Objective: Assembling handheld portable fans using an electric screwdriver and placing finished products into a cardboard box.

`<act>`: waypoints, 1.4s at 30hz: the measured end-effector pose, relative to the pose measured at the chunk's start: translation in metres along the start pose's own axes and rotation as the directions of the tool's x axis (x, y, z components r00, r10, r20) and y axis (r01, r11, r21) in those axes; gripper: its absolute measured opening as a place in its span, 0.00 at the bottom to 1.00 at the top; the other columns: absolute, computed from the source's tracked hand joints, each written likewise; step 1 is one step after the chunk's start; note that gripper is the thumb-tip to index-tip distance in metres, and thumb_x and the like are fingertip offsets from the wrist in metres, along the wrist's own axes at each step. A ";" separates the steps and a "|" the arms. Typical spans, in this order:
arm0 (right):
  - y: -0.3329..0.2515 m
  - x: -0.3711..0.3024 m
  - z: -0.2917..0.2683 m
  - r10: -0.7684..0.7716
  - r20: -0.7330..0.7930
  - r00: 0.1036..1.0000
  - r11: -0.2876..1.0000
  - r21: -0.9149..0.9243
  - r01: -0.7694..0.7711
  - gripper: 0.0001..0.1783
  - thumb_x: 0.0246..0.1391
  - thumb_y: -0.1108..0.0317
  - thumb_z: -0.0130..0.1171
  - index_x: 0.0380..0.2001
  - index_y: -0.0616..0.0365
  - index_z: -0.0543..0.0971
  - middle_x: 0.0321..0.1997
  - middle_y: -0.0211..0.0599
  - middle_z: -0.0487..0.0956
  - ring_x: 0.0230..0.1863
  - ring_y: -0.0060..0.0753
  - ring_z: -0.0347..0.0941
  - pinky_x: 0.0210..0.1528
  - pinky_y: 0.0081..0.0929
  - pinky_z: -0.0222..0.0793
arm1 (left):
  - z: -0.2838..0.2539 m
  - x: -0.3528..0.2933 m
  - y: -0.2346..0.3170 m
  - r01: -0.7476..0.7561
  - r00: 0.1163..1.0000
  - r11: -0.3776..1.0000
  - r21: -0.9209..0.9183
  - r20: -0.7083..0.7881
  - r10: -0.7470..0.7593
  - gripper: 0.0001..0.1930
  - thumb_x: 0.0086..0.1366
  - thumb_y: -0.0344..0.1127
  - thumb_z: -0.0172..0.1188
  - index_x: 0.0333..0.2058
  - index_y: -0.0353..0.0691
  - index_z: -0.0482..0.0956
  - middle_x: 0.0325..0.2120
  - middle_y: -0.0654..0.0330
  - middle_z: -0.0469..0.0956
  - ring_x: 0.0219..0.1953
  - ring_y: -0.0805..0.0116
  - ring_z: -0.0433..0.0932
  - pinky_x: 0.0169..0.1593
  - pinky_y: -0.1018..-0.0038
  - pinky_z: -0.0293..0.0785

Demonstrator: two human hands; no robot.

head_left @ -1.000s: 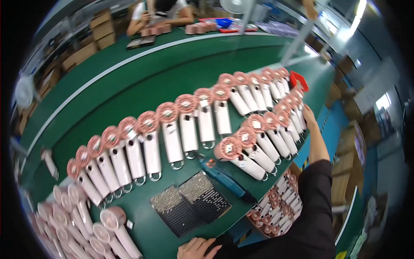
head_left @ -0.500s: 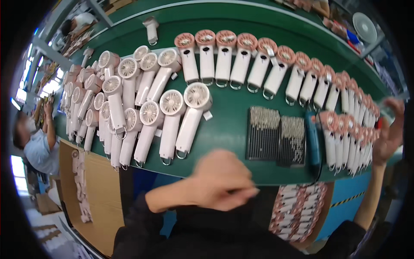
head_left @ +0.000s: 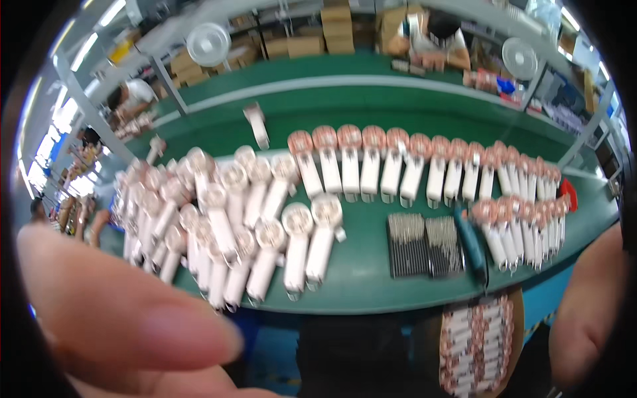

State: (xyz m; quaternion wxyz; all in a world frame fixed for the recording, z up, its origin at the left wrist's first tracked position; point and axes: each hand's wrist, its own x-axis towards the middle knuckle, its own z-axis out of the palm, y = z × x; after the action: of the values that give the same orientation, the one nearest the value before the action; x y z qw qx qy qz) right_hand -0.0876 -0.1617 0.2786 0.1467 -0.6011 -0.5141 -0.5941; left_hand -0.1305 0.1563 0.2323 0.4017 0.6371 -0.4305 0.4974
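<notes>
My left hand looms large and blurred at the lower left, close to the view. One finger or thumb stretches to the right, apart from the fingers below, and nothing shows in it. At the right edge, my right hand is cut off and blurred, its fingertips hidden. Beyond them on the green table, pale handheld fans lie crowded at the left. Pink-headed handheld fans form a curved row from the middle to the right, with a second group in front.
Two black holders of screws lie beside a teal electric screwdriver. Below the table edge stands a box of packed pink-headed fans. One fan lies farther back. Co-workers sit across the table.
The view has tilted up, showing more of the far room. My left hand has come from the table's front to close at the lower left; my right has come nearer at the right edge.
</notes>
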 end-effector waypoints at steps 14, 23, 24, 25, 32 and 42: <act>-0.007 0.093 0.028 -0.459 -0.560 0.690 0.887 -0.341 0.312 0.23 0.62 0.57 0.47 0.54 0.59 0.62 0.48 0.55 0.72 0.45 0.50 0.75 0.44 0.41 0.78 | -0.039 0.094 0.003 -0.567 0.818 0.824 -0.010 -0.120 0.562 0.18 0.65 0.49 0.49 0.40 0.40 0.61 0.37 0.55 0.66 0.35 0.65 0.67 0.42 0.64 0.62; -0.003 0.021 0.093 -0.133 -0.711 0.690 0.991 -0.075 0.113 0.26 0.62 0.55 0.45 0.59 0.57 0.59 0.50 0.57 0.71 0.46 0.52 0.75 0.44 0.44 0.78 | -0.019 0.044 -0.027 -0.271 0.962 0.955 -0.116 -0.055 0.266 0.23 0.66 0.52 0.50 0.46 0.37 0.60 0.41 0.53 0.66 0.37 0.64 0.69 0.43 0.63 0.64; -0.006 0.019 0.096 -0.106 -0.721 0.685 0.994 -0.056 0.095 0.27 0.62 0.55 0.45 0.59 0.56 0.59 0.50 0.57 0.71 0.46 0.53 0.75 0.44 0.44 0.78 | -0.020 0.042 -0.026 -0.246 0.969 0.960 -0.133 -0.053 0.241 0.23 0.66 0.52 0.50 0.47 0.37 0.60 0.41 0.52 0.66 0.37 0.63 0.69 0.44 0.63 0.64; -0.008 0.017 0.098 -0.081 -0.728 0.680 0.996 -0.038 0.079 0.27 0.62 0.54 0.45 0.60 0.56 0.58 0.50 0.58 0.71 0.46 0.53 0.75 0.44 0.44 0.78 | -0.020 0.039 -0.025 -0.221 0.975 0.964 -0.150 -0.051 0.216 0.24 0.66 0.52 0.50 0.47 0.37 0.60 0.41 0.52 0.66 0.37 0.63 0.69 0.44 0.63 0.64; -0.042 0.001 0.085 0.170 -0.689 0.705 0.982 0.181 -0.061 0.30 0.63 0.53 0.43 0.63 0.54 0.55 0.51 0.60 0.70 0.47 0.55 0.75 0.44 0.47 0.78 | -0.012 0.004 0.017 0.055 0.992 0.965 -0.257 -0.099 -0.083 0.28 0.66 0.54 0.51 0.52 0.34 0.59 0.45 0.50 0.66 0.38 0.62 0.70 0.45 0.63 0.66; -0.121 0.009 0.016 0.575 0.201 0.793 0.010 0.967 -0.253 0.09 0.58 0.64 0.55 0.33 0.55 0.67 0.36 0.44 0.76 0.37 0.49 0.76 0.46 0.46 0.66 | -0.009 0.048 0.138 0.822 0.373 0.115 -0.557 0.374 -0.849 0.19 0.60 0.41 0.61 0.47 0.40 0.72 0.40 0.40 0.76 0.44 0.48 0.76 0.45 0.56 0.76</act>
State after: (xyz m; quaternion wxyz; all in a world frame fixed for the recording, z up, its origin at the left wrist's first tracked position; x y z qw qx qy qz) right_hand -0.1766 -0.0932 0.2292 0.7269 -0.4040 -0.5423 -0.1199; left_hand -0.2575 0.1155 0.2921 0.8152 0.5630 -0.1359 0.0036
